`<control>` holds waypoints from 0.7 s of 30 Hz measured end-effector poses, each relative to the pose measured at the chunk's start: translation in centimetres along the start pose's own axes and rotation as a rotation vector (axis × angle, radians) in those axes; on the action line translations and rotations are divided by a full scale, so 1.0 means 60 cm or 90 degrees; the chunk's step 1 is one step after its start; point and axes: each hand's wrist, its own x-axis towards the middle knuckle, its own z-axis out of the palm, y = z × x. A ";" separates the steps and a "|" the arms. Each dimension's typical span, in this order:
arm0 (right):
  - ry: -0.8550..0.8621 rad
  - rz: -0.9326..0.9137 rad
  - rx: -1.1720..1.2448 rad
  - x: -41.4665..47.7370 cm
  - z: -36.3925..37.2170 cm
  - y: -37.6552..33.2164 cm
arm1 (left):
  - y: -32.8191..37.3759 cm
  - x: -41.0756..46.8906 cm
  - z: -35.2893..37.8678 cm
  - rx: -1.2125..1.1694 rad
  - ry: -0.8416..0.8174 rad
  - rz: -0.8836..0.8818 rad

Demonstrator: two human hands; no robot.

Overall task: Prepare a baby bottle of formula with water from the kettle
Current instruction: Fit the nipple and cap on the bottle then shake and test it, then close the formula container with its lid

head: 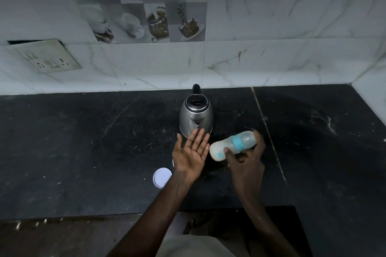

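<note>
The baby bottle lies nearly level above the black counter, its long axis running left to right, base toward the left and capped end up to the right. Milky white liquid fills it. The right hand is clamped around its blue collar. The left hand is spread flat, palm up, just beside the base. The steel kettle stands behind, lid shut. A white lid lies on the counter.

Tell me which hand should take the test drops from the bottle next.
Left. The left hand is open, palm up, beside the bottle, which the right hand grips tilted sideways.
</note>
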 end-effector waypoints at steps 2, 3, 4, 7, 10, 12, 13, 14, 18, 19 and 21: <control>0.018 0.008 -0.010 0.006 -0.005 0.014 | 0.013 -0.002 -0.007 -0.009 0.017 0.018; 0.001 0.009 -0.027 0.007 -0.005 0.024 | 0.018 -0.002 -0.010 -0.016 0.025 0.024; -0.025 0.012 -0.049 0.008 -0.003 0.036 | 0.024 0.000 -0.012 -0.028 0.032 0.031; -0.086 0.014 -0.142 0.006 0.007 0.075 | 0.040 0.005 -0.020 -0.066 0.045 0.055; -0.123 -0.020 -0.275 -0.006 0.021 0.109 | 0.049 0.003 -0.024 -0.097 0.052 0.074; -0.148 -0.027 -0.323 -0.012 0.028 0.126 | 0.052 0.001 -0.026 -0.110 0.056 0.082; -0.159 -0.026 -0.338 -0.011 0.031 0.133 | 0.054 0.001 -0.028 -0.117 0.060 0.089; -0.167 -0.027 -0.354 -0.009 0.034 0.141 | 0.055 0.001 -0.029 -0.123 0.067 0.097; -0.186 -0.047 -0.408 0.004 0.039 0.166 | 0.066 0.011 -0.042 -0.124 0.115 0.173; -0.189 -0.054 -0.420 0.005 0.040 0.171 | 0.069 0.012 -0.045 -0.116 0.124 0.197; -0.198 -0.066 -0.441 0.007 0.041 0.181 | 0.073 0.014 -0.046 -0.100 0.137 0.227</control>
